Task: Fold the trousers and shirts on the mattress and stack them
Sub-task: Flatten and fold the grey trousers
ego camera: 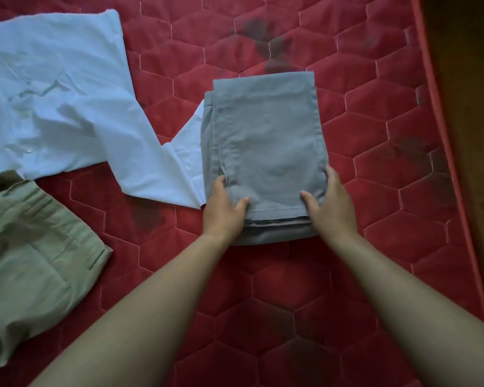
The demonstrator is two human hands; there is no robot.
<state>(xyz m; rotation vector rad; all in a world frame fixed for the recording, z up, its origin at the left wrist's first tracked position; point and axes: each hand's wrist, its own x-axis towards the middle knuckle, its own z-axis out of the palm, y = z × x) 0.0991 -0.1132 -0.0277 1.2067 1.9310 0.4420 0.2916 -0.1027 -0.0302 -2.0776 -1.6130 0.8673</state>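
Observation:
Grey trousers [266,141], folded into a thick rectangle, lie in the middle of the red quilted mattress [375,191]. My left hand [224,210] grips the near left corner of the bundle, thumb on top and fingers along the side. My right hand [330,205] grips the near right corner the same way. A white shirt [62,99] lies spread and creased at the upper left, one sleeve reaching under the grey bundle's left edge. Olive-green trousers [31,247] lie rumpled and unfolded at the left edge.
The mattress's piped right edge [442,152] curves down the right side, with dark brown floor [472,107] beyond it. Dark stains mark the red cover in several spots. Bare mattress lies in front of and to the right of the grey bundle.

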